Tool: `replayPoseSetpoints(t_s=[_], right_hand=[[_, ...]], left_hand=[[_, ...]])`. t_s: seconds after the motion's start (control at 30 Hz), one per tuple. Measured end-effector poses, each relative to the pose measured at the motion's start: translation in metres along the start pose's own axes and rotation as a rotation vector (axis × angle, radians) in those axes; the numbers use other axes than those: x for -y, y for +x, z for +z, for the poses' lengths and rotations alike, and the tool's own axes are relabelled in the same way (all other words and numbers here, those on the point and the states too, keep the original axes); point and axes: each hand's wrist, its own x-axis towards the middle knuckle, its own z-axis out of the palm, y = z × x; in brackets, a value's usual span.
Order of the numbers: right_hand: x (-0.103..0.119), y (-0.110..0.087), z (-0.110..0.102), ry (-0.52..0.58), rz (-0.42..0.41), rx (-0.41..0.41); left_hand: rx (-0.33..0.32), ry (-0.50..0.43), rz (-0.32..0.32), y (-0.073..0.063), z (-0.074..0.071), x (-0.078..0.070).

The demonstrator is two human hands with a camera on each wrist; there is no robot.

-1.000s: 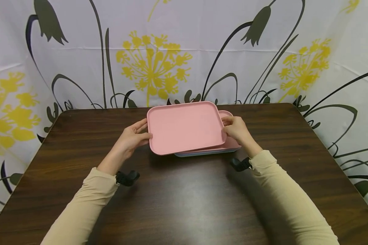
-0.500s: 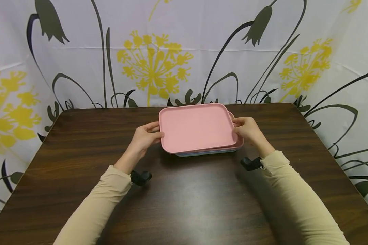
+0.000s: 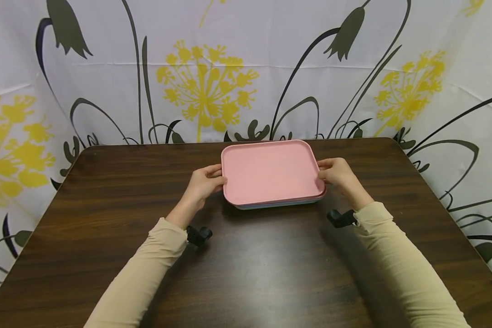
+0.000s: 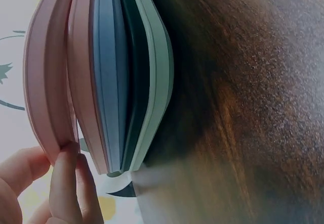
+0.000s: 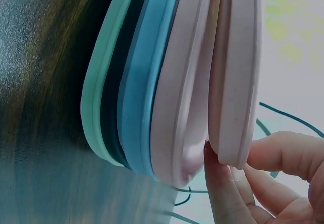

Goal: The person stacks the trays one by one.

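Observation:
Both hands hold a pink rectangular tray (image 3: 272, 173) by its short ends, over a stack at the table's far side. At its left end my left hand (image 3: 202, 184) pinches the rim, thumb on top and fingers beneath. My right hand (image 3: 340, 175) grips the opposite end the same way. The wrist views show the stack from the side: a second pink tray (image 4: 83, 72), then a blue tray (image 4: 109, 82), a dark band, and a pale green tray (image 4: 159, 77) lowest. In the right wrist view a narrow wedge-shaped gap separates the held tray (image 5: 235, 72) from the second pink one.
The dark wood-grain table (image 3: 262, 264) extends to both sides and in front of the stack. Close behind its far edge hangs a white curtain (image 3: 119, 91) with yellow and grey flower prints. Each wrist carries a small black camera mount (image 3: 198, 235).
Both hands have moved right with the held pink tray and brought it lower. It now lines up over the stack, covering most of the second pink tray that showed at the right.

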Motion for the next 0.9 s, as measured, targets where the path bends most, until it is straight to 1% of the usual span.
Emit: replayPoseSetpoints(t_s=[0.2, 0.47, 0.67, 0.8, 0.9], right_hand=[[-0.0064, 0.0009, -0.0028, 0.007, -0.002, 0.017], [-0.0102, 0.0025, -0.0046, 0.067, -0.017, 0.021], [-0.0092, 0.0018, -0.0045, 0.058, 0.012, 0.007], [-0.0099, 0.0020, -0.0045, 0.061, 0.012, 0.004], [-0.0108, 0.0026, -0.0047, 0.074, 0.008, 0.016]], left_hand=[[0.005, 0.023, 0.005, 0.0043, 0.0052, 0.0005], [0.009, 0.036, 0.009, 0.0065, 0.0067, 0.0018], [0.020, 0.065, 0.030, 0.0069, 0.0059, 0.0032], [0.026, 0.070, 0.023, 0.0075, 0.0054, 0.0045], [0.026, 0.069, 0.013, 0.0075, 0.0054, 0.0053]])
